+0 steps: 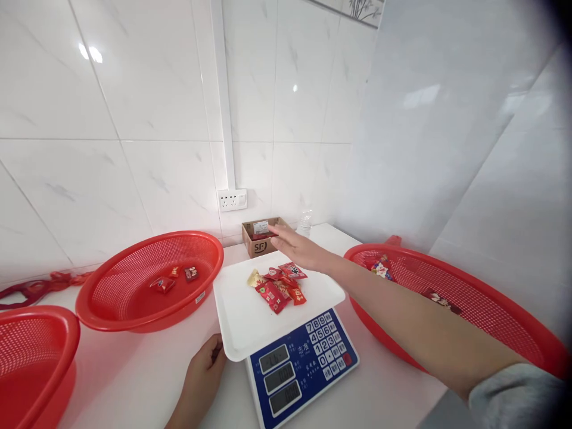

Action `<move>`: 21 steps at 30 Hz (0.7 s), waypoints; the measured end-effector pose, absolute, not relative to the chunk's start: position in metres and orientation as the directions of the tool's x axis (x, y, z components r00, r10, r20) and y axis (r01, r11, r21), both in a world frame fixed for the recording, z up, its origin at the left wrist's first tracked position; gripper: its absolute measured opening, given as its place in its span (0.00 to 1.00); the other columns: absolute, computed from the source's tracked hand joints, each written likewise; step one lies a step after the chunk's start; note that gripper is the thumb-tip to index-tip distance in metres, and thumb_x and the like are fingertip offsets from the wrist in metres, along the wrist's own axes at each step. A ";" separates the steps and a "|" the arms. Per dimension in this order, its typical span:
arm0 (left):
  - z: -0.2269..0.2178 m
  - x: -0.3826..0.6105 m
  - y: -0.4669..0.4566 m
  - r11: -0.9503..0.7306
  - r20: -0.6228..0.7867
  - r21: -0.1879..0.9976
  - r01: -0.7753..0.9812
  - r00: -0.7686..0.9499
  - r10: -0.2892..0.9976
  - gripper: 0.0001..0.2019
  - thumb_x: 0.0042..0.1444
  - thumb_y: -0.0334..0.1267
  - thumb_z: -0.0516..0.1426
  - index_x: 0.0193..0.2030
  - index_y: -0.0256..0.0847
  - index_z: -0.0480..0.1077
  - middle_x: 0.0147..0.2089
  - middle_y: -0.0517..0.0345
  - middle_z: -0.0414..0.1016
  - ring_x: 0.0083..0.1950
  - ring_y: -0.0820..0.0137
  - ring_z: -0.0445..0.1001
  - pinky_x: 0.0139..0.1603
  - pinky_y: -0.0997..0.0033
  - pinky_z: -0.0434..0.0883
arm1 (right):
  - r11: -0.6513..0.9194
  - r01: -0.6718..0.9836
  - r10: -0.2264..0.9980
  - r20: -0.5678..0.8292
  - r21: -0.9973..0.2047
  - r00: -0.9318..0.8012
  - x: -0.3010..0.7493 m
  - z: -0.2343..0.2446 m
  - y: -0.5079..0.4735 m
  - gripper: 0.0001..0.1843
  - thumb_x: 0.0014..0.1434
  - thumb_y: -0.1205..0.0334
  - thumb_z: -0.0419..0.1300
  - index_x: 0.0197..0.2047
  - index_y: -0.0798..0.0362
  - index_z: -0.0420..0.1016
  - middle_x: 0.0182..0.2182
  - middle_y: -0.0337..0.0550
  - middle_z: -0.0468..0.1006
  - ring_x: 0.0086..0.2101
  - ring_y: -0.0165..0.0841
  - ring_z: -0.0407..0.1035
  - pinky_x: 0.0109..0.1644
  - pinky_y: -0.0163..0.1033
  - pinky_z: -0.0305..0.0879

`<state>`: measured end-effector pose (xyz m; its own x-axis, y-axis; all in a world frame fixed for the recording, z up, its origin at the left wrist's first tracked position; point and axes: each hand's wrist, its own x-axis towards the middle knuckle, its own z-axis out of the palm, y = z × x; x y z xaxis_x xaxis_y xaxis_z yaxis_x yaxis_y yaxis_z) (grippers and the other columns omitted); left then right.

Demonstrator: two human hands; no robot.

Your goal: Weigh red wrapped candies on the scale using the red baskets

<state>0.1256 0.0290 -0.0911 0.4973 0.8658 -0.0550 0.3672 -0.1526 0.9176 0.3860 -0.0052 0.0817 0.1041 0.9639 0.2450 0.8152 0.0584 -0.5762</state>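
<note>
Over the far side of the white tray point(236, 325), my right hand point(297, 245) is open with fingers stretched toward a small cardboard box point(257, 245). It holds nothing. Below it, a small pile of candy packets point(276, 292) in red and gold wrappers lies on the tray. This tray sits on a blue-and-white digital scale point(308, 369) with a keypad and three displays. My left hand point(206, 369) rests on the table just left of the scale, fingers curled closed near the tray's corner. I see nothing in it.
Red plastic baskets point(147, 322) stand on both sides, including a right basket point(487, 280) under my forearm and a near-left basket point(40, 369). Several packets point(163, 285) lie in the left one. A clear plastic container point(304, 223) and wall socket point(232, 200) are behind.
</note>
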 end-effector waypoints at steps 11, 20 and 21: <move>-0.093 0.126 0.029 -0.196 -0.003 0.908 0.369 0.476 0.880 0.17 0.51 0.46 0.51 0.42 0.42 0.72 0.45 0.55 0.78 0.44 0.60 0.74 0.49 0.64 0.70 | 0.073 0.767 0.869 0.418 -0.638 0.265 0.377 0.039 -0.044 0.23 0.64 0.57 0.46 0.59 0.51 0.63 0.62 0.45 0.61 0.62 0.35 0.50 0.65 0.46 0.49; -0.092 0.131 0.027 -0.155 0.009 0.927 0.342 0.394 0.919 0.17 0.48 0.45 0.54 0.43 0.43 0.74 0.46 0.56 0.78 0.48 0.56 0.74 0.48 0.62 0.72 | -0.133 0.938 0.980 0.100 -0.320 0.173 0.388 0.009 -0.031 0.20 0.61 0.58 0.48 0.49 0.55 0.74 0.64 0.51 0.56 0.65 0.49 0.39 0.63 0.64 0.39; -0.090 0.131 0.026 -0.154 0.010 0.928 0.340 0.389 0.921 0.17 0.48 0.45 0.54 0.44 0.43 0.74 0.47 0.56 0.78 0.50 0.56 0.73 0.49 0.62 0.71 | -0.113 0.937 0.984 0.095 -0.331 0.153 0.388 0.011 -0.031 0.19 0.62 0.58 0.47 0.47 0.55 0.76 0.64 0.50 0.58 0.65 0.48 0.40 0.63 0.62 0.40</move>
<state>0.1314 0.0257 -0.0905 0.3888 0.9213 0.0103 0.3401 -0.1539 0.9277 0.3878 -0.0309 0.0111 0.1527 0.9837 0.0953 0.9367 -0.1133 -0.3313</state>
